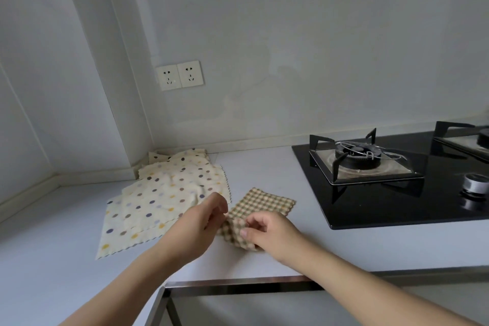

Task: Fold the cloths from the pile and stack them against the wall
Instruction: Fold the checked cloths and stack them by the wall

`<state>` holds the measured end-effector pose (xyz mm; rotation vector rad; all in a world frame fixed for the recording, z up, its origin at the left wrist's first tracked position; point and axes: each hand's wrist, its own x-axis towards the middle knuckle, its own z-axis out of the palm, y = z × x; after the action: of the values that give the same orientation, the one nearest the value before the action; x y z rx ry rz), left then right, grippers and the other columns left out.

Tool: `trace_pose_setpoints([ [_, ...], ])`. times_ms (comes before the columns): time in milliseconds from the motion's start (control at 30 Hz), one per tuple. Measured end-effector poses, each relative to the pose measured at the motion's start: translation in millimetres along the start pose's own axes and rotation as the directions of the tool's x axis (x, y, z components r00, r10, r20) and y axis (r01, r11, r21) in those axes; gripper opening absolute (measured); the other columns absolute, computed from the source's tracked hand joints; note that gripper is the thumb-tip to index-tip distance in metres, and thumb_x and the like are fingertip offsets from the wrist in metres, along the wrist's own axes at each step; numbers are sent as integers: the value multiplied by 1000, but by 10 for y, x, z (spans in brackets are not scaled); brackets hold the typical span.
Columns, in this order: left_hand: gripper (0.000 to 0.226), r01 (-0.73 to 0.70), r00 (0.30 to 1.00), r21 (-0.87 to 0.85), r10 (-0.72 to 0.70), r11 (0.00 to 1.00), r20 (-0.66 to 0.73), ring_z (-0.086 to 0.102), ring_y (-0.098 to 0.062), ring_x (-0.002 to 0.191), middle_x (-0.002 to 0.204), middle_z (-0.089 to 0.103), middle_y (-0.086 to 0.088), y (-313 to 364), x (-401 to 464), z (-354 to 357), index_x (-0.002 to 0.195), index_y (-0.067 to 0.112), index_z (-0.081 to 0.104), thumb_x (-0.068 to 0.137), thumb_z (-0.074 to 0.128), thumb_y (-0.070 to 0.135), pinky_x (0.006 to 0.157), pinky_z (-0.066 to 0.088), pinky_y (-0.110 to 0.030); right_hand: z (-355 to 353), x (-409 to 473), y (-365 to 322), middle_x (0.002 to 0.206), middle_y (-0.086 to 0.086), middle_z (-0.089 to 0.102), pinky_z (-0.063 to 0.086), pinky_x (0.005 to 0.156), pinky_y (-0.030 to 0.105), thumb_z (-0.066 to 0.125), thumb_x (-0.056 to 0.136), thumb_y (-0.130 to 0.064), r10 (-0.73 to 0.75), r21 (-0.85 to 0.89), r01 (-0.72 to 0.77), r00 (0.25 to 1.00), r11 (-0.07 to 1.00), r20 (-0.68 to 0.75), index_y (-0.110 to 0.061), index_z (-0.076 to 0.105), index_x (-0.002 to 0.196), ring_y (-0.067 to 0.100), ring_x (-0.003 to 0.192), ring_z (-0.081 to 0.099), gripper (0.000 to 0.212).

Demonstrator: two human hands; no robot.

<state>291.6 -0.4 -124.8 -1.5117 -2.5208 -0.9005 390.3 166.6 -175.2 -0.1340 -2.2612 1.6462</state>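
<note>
Pinching the checked cloth [260,206] with both hands!
Left hand [203,222] and right hand [267,233] grip its woven, zigzag-edged near edge; polka-dot cloths [158,196] heaped toward countertop [264,167] corner.

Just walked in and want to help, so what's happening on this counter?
A person is folding cloths. Both the left hand and the right hand pinch the near edge of a checked cloth lying on the counter. A loose pile of polka-dot cloths lies beside it, reaching back to the wall corner. The gas hob sits to the right.
</note>
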Motion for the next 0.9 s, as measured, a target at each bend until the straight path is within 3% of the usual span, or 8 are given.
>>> trace_pose_setpoints([
  [67, 25, -35, 999, 28, 34, 999, 15, 50, -11, 69, 80, 58, 9, -17, -7, -2, 91, 38, 43, 99, 44, 14, 65, 44, -30, 0, 22, 16, 65, -8, 56, 43, 64, 28, 70, 87, -15, 21, 62, -18, 998, 998, -56, -19, 63, 70, 10, 66, 49, 18],
  [200, 21, -62, 998, -11, 62, 998, -4, 55, 1, 82, 88, 60, 22, -45, -69, 8, 96, 35, 53, 93, 56, 15, 69, 41, -12, -42, 12, 46, 65, -5, 60, 47, 62, 31, 71, 87, -12, 35, 145, -25, 997, 989, -67, -19, 63, 69, 13, 64, 54, 20],
  [433, 15, -42, 999, -48, 42, 998, -15, 60, -2, 84, 87, 66, 19, -125, -17, 8, 93, 30, 58, 93, 62, 15, 71, 46, -15, -55, 2, 24, 66, 0, 61, 48, 56, 24, 72, 85, -9, 23, 218, -15, 999, 976, -35, -15, 61, 70, 8, 56, 56, 20],
  [533, 24, 8, 1000, -45, -7, 999, 16, 61, -5, 80, 83, 65, 19, -148, 19, -10, 89, 33, 58, 93, 60, 10, 70, 48, -20, -72, 0, 46, 70, 3, 61, 49, 60, 28, 68, 90, -14, 21, 178, -13, 999, 984, -45, -11, 61, 73, 12, 62, 55, 18],
  [633, 17, 46, 998, -113, -39, 993, 57, 60, -2, 88, 90, 65, 21, -150, 44, -44, 98, 35, 61, 94, 61, 18, 74, 46, -15, -95, -3, 46, 72, 6, 62, 51, 61, 32, 60, 94, -12, 38, 176, -22, 996, 984, -85, -11, 58, 74, 17, 66, 58, 20],
  [767, 18, 87, 965, -50, -72, 995, 254, 59, 0, 90, 97, 64, 21, -217, 60, -71, 99, 35, 64, 85, 66, 45, 83, 47, -25, -209, -74, 5, 69, 7, 57, 50, 59, 37, 54, 97, -14, 12, 57, -4, 991, 998, -130, -17, 54, 77, 19, 65, 53, 20],
  [900, 22, 141, 970, -197, -96, 970, 221, 50, -11, 70, 70, 54, 12, -202, 51, -59, 83, 25, 58, 77, 64, 45, 69, 41, -36, -331, -189, -40, 53, -9, 41, 28, 52, 29, 51, 99, -21, -55, -204, 39, 996, 978, -76, -15, 49, 80, 9, 53, 34, 19],
])
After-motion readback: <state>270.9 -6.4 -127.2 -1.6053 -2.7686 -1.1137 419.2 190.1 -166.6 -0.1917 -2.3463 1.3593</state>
